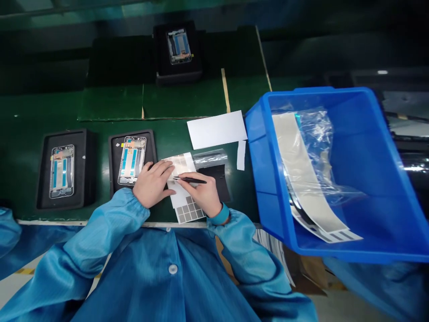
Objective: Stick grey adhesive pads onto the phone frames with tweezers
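My left hand lies with its fingers spread on the left edge of a white sticker sheet. Black tweezers are held in my right hand, their tips at the sheet just right of my left fingers. A lower sheet with grey squares shows below my right hand. Left of my left hand, a phone frame with blue and white strips rests in a black tray. Clear film and a dark sheet lie to the right.
A second phone frame sits in a tray at the left, another at the back. White paper and a small strip lie beside a blue bin holding sheets and plastic. A co-worker's sleeve shows at the left edge.
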Demonstrator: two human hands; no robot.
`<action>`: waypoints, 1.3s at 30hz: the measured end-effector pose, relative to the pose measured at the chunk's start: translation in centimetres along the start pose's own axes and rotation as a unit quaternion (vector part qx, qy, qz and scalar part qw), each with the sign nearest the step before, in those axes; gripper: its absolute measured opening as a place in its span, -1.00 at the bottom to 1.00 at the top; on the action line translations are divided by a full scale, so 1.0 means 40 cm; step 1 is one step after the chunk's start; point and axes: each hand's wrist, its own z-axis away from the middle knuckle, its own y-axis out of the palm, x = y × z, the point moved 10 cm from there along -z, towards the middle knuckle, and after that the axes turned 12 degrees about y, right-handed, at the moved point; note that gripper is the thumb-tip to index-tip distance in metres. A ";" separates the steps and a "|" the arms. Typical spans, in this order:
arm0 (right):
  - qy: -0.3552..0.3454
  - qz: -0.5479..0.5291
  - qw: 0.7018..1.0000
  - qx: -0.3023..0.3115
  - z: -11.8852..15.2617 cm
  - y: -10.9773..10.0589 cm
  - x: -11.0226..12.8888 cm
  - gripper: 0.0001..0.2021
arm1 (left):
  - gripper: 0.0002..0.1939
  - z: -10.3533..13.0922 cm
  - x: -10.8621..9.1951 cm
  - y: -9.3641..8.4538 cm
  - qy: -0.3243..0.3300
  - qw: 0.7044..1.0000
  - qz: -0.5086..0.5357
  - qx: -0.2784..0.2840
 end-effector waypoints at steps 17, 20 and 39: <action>0.020 0.012 1.000 0.007 -0.004 0.000 -0.009 -0.93 | -0.30 -0.001 -0.001 -0.001 -0.003 1.000 0.021 -0.008; 0.019 0.017 1.000 0.004 -0.004 0.002 -0.011 -0.93 | -0.29 0.000 -0.001 0.000 0.001 1.000 0.022 -0.009; 0.040 -0.046 0.998 -0.021 0.047 -0.034 0.109 -0.91 | -0.87 0.104 0.057 -0.108 -0.039 0.906 0.391 -0.156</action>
